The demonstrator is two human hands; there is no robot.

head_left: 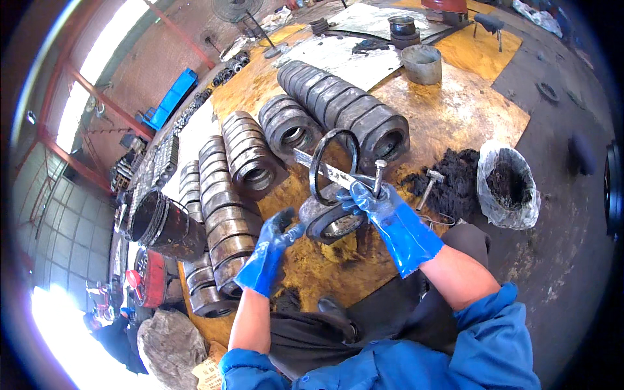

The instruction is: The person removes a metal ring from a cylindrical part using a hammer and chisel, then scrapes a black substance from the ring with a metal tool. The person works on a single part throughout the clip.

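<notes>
My right hand [380, 208], in a blue rubber glove, is closed around a flat, worn metal bar [330, 170] that points up and to the left. A short metal rod with a round head [379, 177] rises from the same fist. A dark ring [355, 146] stands upright around the bar; whether my fingers also touch it is hidden. Just below is a thick, dark metal collar [317, 224] with a round bore. My left hand [272, 242], gloved alike, is held to the left of the collar, empty, with its fingers apart.
Rows of similar collars [224, 214] lie ahead and left on stained sheeting. Right of my right hand are a hammer [429, 187], a dark fibrous heap [455, 179] and a plastic-lined bucket [510, 195]. A black bucket [166, 224] stands left; a metal pail [421, 65] stands farther off.
</notes>
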